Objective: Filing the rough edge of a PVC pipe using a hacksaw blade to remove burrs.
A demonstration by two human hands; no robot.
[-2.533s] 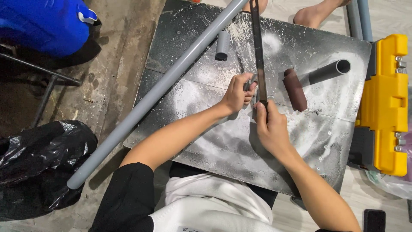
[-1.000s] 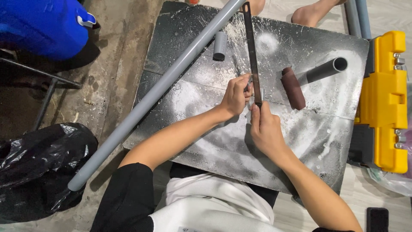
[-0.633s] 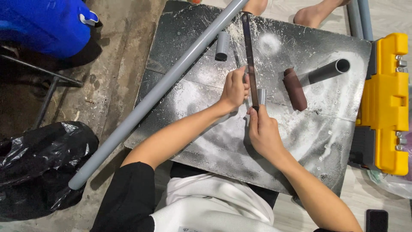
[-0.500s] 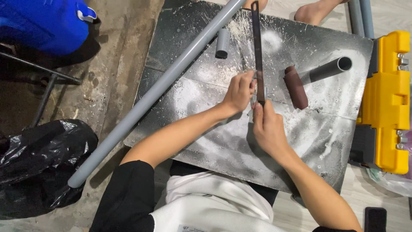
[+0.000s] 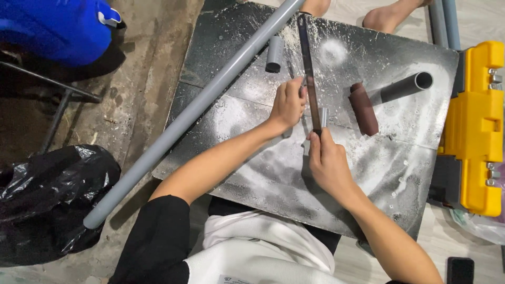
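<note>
The right hand [image 5: 327,164] clenches the handle of a long dark saw blade [image 5: 308,73]; the left hand [image 5: 288,104] pins a small grey pipe piece [image 5: 322,117] on the dusty black counter [image 5: 252,173]; farther off, a long grey pipe [image 5: 194,111] lies diagonally.

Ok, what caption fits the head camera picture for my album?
Two hands, left hand and right hand, work a long dark blade on a dusty black board.

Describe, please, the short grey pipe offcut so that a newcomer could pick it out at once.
Start at the dusty black board on the floor. Near its far edge, just right of the long grey pipe crossing it diagonally, lies the short grey offcut. It lies apart from both hands, stubbier than the brown-capped pipe to the right.
</note>
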